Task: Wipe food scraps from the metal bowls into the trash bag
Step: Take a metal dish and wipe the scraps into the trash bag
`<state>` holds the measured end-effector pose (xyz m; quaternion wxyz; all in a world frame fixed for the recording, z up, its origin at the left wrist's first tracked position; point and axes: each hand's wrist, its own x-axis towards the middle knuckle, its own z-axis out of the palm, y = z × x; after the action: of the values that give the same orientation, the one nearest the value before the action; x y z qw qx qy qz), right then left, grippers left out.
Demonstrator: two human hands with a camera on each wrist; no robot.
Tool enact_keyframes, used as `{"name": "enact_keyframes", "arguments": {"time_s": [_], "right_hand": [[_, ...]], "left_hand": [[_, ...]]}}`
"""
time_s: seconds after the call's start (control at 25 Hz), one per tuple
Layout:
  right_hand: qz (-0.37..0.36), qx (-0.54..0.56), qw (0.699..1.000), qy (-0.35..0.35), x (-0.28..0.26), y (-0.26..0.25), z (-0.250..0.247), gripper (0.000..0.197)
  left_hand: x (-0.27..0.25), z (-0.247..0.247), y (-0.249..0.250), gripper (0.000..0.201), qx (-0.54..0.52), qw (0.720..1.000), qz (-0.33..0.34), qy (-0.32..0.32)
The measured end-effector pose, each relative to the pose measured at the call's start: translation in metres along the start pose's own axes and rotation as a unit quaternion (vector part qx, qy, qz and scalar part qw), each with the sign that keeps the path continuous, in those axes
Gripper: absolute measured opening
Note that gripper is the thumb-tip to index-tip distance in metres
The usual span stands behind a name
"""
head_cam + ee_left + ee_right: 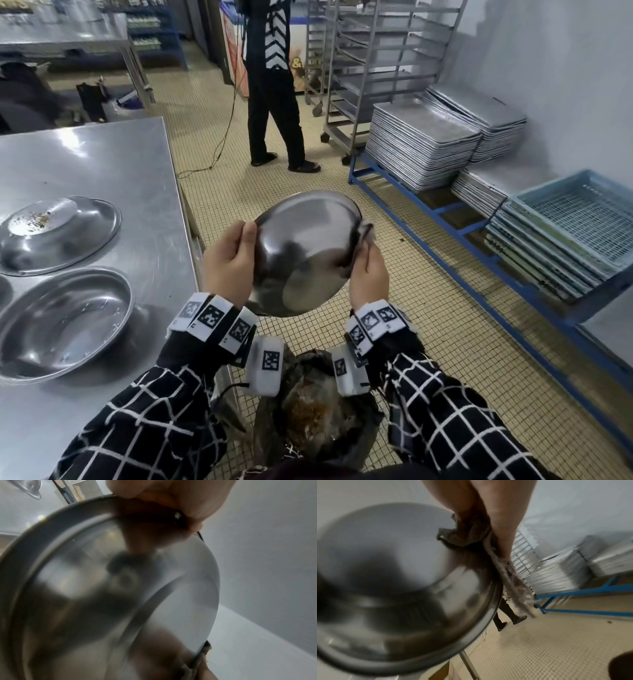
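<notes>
Bowl: a metal bowl (305, 253) is held tilted above the trash bag (318, 411).
Left hand (231, 265): fingers are clamped on the rim.
Right hand (368, 270): a rag (471, 534) is pinched against the opposite rim.
Handling: judged light, rigid and slick; best gripped at the rim.

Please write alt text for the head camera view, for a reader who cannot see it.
A person holds a tilted metal bowl over an open trash bag: left hand grips the rim, right hand presses a cloth at the opposite rim. Two more bowls, one upside down with scraps on it, sit on a steel table.
</notes>
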<state>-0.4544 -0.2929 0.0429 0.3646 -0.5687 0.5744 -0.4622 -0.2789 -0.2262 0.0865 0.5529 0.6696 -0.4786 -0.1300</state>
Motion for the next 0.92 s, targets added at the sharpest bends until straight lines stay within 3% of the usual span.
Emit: {"name": "enact_keyframes", "arguments": {"time_s": [0.12,0.24,0.36,0.48,0.6,0.72,0.84,0.92], "right_hand": [[0.006,-0.004,1.0,0.022,-0.007,0.017,-0.005,0.035],[-0.09,-0.007,0.996,0.027,-0.017,0.009,0.001,0.039],[-0.23,-0.129,0.964,-0.013,-0.026,-0.011,0.011,0.048],[-0.268,-0.191,0.944,0.011,-0.028,-0.021,0.024,0.06],[-0.197,-0.134,0.969,0.061,-0.013,-0.026,0.024,0.054],[-0.032,-0.001,0.998,0.06,0.005,-0.014,0.014,0.05],[0.115,0.131,0.984,0.04,0.01,0.002,-0.003,0.045],[0.124,0.128,0.984,0.016,0.007,0.007,-0.011,0.039]], "left_hand": [[0.0,0.003,0.0,0.03,-0.001,1.0,-0.014,0.003],[-0.002,0.01,0.004,0.023,0.006,1.0,-0.013,0.004],[-0.006,0.016,0.004,0.015,0.004,1.0,-0.012,-0.012],[-0.007,0.018,0.007,0.014,0.005,1.0,0.008,-0.017],[-0.004,0.016,0.013,0.016,0.008,1.0,0.021,-0.015],[0.0,0.01,0.008,0.021,-0.035,0.999,-0.01,-0.02],[0.002,0.005,-0.006,0.024,-0.068,0.996,-0.045,-0.025],[0.0,0.004,-0.016,0.025,-0.071,0.996,-0.055,-0.027]]}}
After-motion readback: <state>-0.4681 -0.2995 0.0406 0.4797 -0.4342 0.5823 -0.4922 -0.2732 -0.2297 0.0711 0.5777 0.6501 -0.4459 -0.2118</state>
